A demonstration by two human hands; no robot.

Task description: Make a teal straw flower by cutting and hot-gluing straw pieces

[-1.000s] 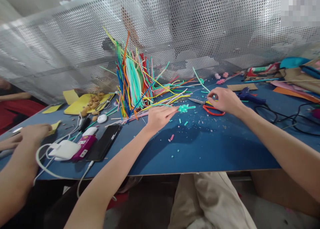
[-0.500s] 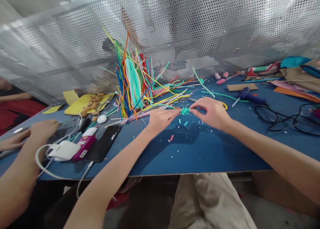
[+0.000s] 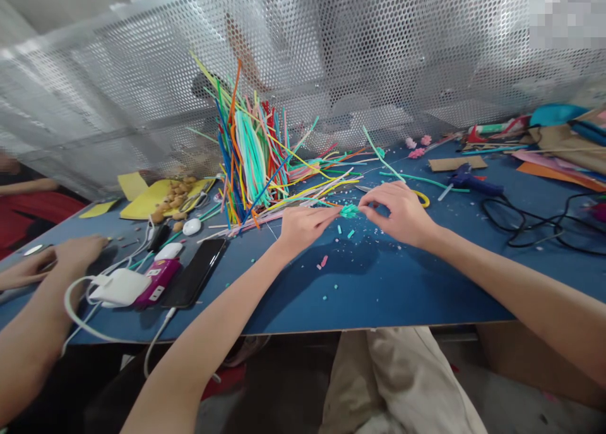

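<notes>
Between my two hands is a small teal bunch of short pipe-cleaner pieces (image 3: pixel 349 211), held just above the table. My left hand (image 3: pixel 303 227) pinches its left side, fingers pressed together and pointing right. From the other side, thumb and forefinger of my right hand (image 3: pixel 398 213) close on its right edge in a rounded pinch. Short teal cuttings (image 3: pixel 351 234) and a pink scrap (image 3: pixel 324 261) lie on the blue table (image 3: pixel 293 304) below. Behind my right hand is a yellow loop (image 3: pixel 421 198), partly hidden, with a pointed metal tip to its left.
A large bundle of coloured pipe cleaners (image 3: pixel 250 156) stands behind my left hand. A phone (image 3: pixel 196 273), chargers (image 3: pixel 124 286) and cables lie left, beside another person's arms (image 3: pixel 45 307). Rightward are a glue gun (image 3: pixel 473 180) and its black cord. A perforated metal panel (image 3: pixel 379 55) rises behind.
My view has shifted very slightly. Both hands stay at the teal bunch, and slightly more of it shows between my fingers. The other person's hand at left has moved a little.
</notes>
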